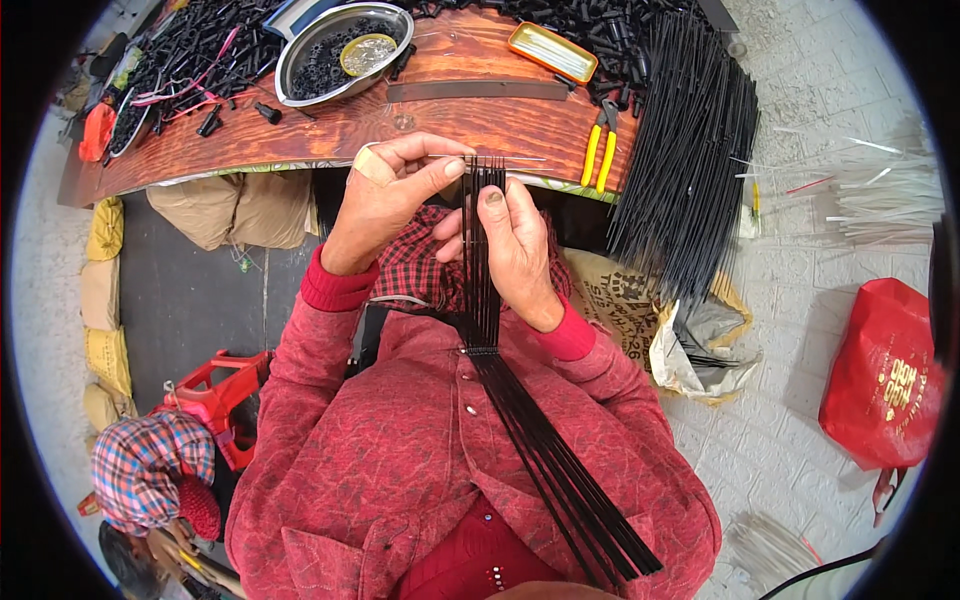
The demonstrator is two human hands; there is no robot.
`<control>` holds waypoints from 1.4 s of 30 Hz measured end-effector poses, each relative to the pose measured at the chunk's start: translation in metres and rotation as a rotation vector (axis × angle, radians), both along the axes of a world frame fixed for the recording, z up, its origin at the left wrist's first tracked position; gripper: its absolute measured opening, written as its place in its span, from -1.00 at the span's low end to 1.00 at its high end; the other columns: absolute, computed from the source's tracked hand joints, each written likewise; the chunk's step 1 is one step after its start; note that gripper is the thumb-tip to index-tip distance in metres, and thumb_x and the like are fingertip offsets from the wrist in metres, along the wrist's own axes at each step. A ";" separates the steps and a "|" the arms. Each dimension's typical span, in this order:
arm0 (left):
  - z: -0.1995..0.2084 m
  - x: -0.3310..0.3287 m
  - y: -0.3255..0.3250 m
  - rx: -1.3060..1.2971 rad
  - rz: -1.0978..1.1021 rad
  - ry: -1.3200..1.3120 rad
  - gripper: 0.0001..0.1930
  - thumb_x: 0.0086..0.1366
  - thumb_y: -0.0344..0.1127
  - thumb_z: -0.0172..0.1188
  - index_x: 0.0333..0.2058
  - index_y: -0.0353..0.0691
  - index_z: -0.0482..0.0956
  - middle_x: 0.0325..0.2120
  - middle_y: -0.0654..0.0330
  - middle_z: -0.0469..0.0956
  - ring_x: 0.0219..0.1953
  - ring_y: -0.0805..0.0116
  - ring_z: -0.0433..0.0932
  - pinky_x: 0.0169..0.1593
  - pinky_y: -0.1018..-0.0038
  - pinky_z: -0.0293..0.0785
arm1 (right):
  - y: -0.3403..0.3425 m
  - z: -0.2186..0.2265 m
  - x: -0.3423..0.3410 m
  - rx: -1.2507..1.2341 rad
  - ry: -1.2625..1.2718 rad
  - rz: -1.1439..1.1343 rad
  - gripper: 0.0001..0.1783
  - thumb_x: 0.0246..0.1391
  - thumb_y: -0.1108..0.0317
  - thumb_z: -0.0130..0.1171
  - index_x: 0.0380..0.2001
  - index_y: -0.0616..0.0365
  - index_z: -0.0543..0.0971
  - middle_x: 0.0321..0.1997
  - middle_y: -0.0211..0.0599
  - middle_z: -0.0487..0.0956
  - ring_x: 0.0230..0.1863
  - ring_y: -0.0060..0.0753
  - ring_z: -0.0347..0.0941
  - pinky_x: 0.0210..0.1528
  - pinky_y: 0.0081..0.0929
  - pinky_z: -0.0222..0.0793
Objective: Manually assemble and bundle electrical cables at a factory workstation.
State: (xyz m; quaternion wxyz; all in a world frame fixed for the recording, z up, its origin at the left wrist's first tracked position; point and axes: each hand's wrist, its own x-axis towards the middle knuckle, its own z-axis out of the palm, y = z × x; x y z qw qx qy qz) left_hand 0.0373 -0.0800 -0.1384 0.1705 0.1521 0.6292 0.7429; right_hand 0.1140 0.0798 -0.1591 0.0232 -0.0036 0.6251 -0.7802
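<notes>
My left hand, with a tan patch on its back, pinches a thin metal wire between thumb and forefinger. The wire runs sideways across the upper tips of several thin black rods. Closed round these rods, thumb in front, is my right hand. The rods stand side by side in front of my chest. A narrow cross band joins them partway down, and below it they spread to the lower right. Whether the wire passes through the tips is too small to tell.
The reddish wooden table bears a metal bowl of small black parts, a tin of thin pins, a dark flat bar and yellow-handled pliers. Black rods pile at right, near a red bag.
</notes>
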 end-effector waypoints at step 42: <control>-0.008 -0.017 -0.016 0.080 -0.092 -0.127 -0.77 0.34 -0.41 0.27 -0.09 -0.40 0.62 -0.25 0.19 0.66 -0.23 0.53 0.60 -0.12 0.56 0.55 | -0.003 -0.001 -0.008 0.161 -0.052 0.017 -0.71 0.40 0.20 0.02 -0.17 0.26 0.39 -0.50 -0.22 0.58 -0.52 -0.47 0.53 -0.38 -0.53 0.49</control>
